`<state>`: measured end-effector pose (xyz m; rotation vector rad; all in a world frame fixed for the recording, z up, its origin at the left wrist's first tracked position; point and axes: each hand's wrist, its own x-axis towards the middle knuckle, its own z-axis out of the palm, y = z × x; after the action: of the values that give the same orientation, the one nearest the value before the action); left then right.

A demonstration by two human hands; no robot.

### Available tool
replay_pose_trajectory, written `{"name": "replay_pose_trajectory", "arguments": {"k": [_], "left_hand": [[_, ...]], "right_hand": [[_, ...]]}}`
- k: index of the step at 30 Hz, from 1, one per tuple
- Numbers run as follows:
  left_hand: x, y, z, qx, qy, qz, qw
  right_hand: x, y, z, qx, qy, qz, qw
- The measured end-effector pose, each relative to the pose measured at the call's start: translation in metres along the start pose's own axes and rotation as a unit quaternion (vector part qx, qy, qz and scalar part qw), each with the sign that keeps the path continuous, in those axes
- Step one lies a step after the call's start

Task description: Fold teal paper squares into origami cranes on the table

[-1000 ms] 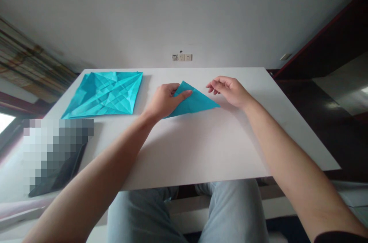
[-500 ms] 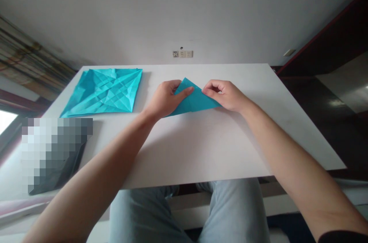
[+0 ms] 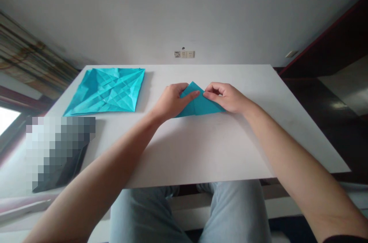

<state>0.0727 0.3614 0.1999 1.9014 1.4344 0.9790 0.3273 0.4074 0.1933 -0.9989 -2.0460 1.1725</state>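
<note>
Left hand [image 3: 171, 101] holds the folded turquoise paper [image 3: 198, 106] over the desk [image 3: 201, 151], thumb across its face. Right hand [image 3: 225, 97] appears to pinch its right-hand edge, fingertips partly hidden. Light, even pressure should keep the edges aligned.

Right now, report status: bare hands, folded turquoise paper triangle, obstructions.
Left hand gripping folded turquoise paper triangle. Right hand pinching its right edge. No obstruction seen; creased turquoise paper apart, left.

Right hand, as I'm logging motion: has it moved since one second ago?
Yes: against the sockets, the right hand has moved left and slightly lower in view, onto the held paper.
</note>
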Motion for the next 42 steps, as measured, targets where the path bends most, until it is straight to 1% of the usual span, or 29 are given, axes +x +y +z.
{"name": "replay_pose_trajectory", "arguments": {"k": [3,6,8,10,12,15,17,18,21,24,28,32,35,38,42], "left_hand": [[0.006,-0.009,-0.012,-0.012,0.055,-0.011,0.998],[0.012,-0.022,-0.02,-0.047,0.102,-0.021,0.993],[0.015,-0.027,-0.019,-0.098,0.126,-0.036,0.986],[0.017,-0.029,-0.015,-0.182,0.123,-0.071,0.973],[0.018,-0.026,-0.01,-0.264,0.1,-0.117,0.952],[0.016,-0.014,-0.002,-0.34,0.068,-0.187,0.919],[0.011,-0.004,0.003,-0.364,0.053,-0.222,0.903],[0.008,0.001,0.005,-0.374,0.044,-0.232,0.897],[0.001,0.007,0.012,-0.399,0.036,-0.22,0.889],[-0.002,0.002,0.018,-0.417,0.016,-0.177,0.891],[-0.004,-0.004,0.019,-0.421,-0.045,-0.124,0.897],[-0.008,0.005,0.012,-0.43,-0.126,-0.083,0.89],[-0.009,0.012,0.009,-0.447,-0.161,-0.05,0.878],[-0.009,0.013,0.009,-0.451,-0.17,-0.042,0.875],[-0.009,0.012,0.011,-0.44,-0.158,-0.051,0.882]], "right_hand": [[0.001,0.007,-0.009,-0.004,0.006,-0.006,1.0],[0.003,0.02,-0.026,-0.011,0.028,0.003,1.0],[0.004,0.026,-0.036,-0.012,0.069,0.005,0.998],[0.004,0.026,-0.039,0.0,0.108,0.0,0.994],[0.004,0.021,-0.034,0.028,0.106,-0.003,0.994],[0.002,0.004,-0.012,0.091,0.033,-0.011,0.995],[0.0,-0.006,0.003,0.112,0.001,-0.033,0.993],[-0.001,-0.01,0.01,0.12,-0.004,-0.043,0.992],[-0.002,-0.014,0.02,0.137,0.011,-0.056,0.989],[-0.001,-0.01,0.02,0.135,0.039,-0.06,0.988],[0.001,-0.008,0.019,0.13,0.072,-0.058,0.987],[0.002,-0.008,0.019,0.141,0.074,-0.065,0.985],[0.002,-0.006,0.019,0.146,0.069,-0.062,0.985],[0.001,-0.006,0.018,0.153,0.063,-0.063,0.984],[0.0,-0.007,0.018,0.141,0.07,-0.06,0.986]]}}
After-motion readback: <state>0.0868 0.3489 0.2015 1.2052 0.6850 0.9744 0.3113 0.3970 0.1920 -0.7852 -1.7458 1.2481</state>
